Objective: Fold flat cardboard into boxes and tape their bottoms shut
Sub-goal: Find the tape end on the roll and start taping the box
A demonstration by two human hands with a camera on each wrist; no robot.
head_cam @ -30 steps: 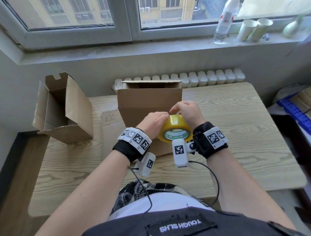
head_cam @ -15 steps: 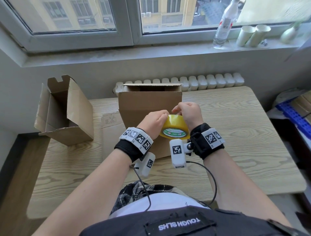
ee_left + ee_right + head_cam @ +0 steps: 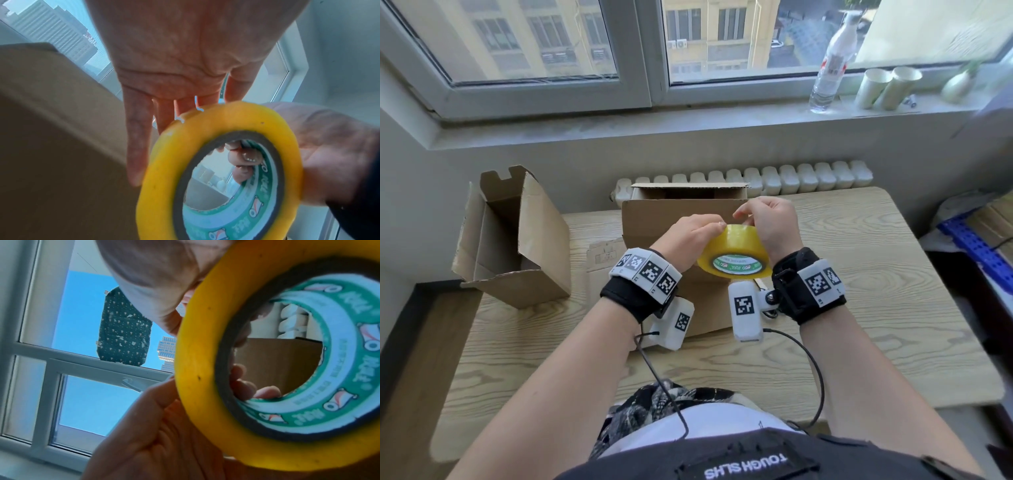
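Note:
A yellow tape roll (image 3: 736, 253) with a green-printed core is held in the air in front of a brown cardboard box (image 3: 671, 219) that stands open-topped on the table (image 3: 859, 308). My left hand (image 3: 705, 233) grips the roll from the left, thumb on top. My right hand (image 3: 750, 216) holds it from the right and pinches at its upper edge. In the left wrist view the roll (image 3: 205, 129) fills the middle, with the box (image 3: 51, 129) at the left. The right wrist view shows the roll (image 3: 201, 353) close up; fingertips show through its hole.
A second opened box (image 3: 517, 240) sits tilted on the table's far left corner. A flat cardboard piece (image 3: 602, 253) lies beside the middle box. A radiator (image 3: 808, 176) runs behind the table. A bottle (image 3: 832, 61) and paper cups (image 3: 887, 87) stand on the sill. Blue crate (image 3: 976, 246) at right.
Both hands have lifted the tape roll a little, toward the box's top edge. My right fingers have shifted up to the roll's upper edge. The boxes have not moved.

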